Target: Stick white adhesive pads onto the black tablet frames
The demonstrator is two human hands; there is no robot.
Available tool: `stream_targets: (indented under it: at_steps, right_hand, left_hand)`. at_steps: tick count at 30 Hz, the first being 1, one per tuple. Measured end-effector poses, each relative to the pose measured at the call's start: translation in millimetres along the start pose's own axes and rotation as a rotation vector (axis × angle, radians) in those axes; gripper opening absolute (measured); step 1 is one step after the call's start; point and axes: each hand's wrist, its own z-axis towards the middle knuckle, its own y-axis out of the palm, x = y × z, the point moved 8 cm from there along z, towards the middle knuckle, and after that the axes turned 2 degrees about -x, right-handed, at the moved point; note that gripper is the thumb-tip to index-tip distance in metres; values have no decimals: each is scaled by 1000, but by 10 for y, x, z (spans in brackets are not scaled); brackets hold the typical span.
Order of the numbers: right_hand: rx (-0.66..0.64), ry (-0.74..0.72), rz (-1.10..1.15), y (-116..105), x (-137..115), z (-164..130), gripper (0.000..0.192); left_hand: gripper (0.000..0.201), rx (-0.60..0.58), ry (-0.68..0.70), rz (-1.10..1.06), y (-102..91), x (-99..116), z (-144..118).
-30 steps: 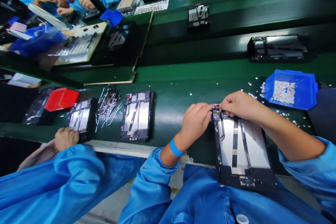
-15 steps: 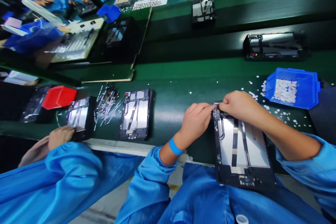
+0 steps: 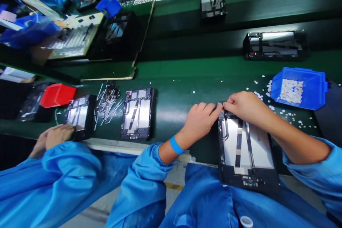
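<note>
Hands: left hand [image 3: 200, 121], right hand [image 3: 242, 106] curled, fingertips pinching tablet frame [image 3: 247, 149] top corner.

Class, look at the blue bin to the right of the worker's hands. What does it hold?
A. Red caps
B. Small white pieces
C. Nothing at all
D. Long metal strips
B. The blue bin holds a heap of small white pieces, and more of them lie scattered on the green belt beside it.
</note>
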Motion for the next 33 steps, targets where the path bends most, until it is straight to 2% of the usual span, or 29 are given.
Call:
stream_targets:
  at_steps: [3,6,8,10,15,18,20,23,25,27,29,31,33]
  right_hand:
    - [116,-108,32,-22,38,-133,25]
    - [299,-369,-30,-19,7,-368,31]
    - [330,-544,-122,66,-38,-523,37]
    - [331,-646,-235,144,-84,-624,41]
    - [307,-720,-468,183,-242,-654,44]
    - [322,-722,-324,44,-215,-712,42]
    - [432,-605,-126,-175,-4,-865,38]
    - [625,-248,152,-494,648,-1337,32]
    - [730,24,247,-654,1194,-1803,28]
    - [864,315,277,-807,1771,-2362,28]
    - [979,585,278,-905,2287,-2905,31]
    - [1002,738,286,-902,2631,-3231,30]
    - [981,751,311,-827,2746,-3272,30]
  left_hand:
    - [37,-75,73,57,-28,10,41]
    - [38,-97,100,13,-33,-84,73]
    - [41,-105,88,-25,-15,-160,77]
    - [42,-110,78,-23,-12,-189,71]
    - [42,-138,141,90,-116,-74,98]
    - [41,-172,140,37,-175,-87,130]
    - [43,-149,110,-90,-195,-140,138]
    - [45,-31,-19,-339,-145,-308,157]
    - [51,-5,-173,-472,6,-466,183]
    - [60,-50,-284,-615,187,-559,224]
    - [65,-73,-353,-696,273,-611,268]
    - [64,-38,-400,-706,238,-654,301]
    - [61,10,-425,-689,150,-664,324]
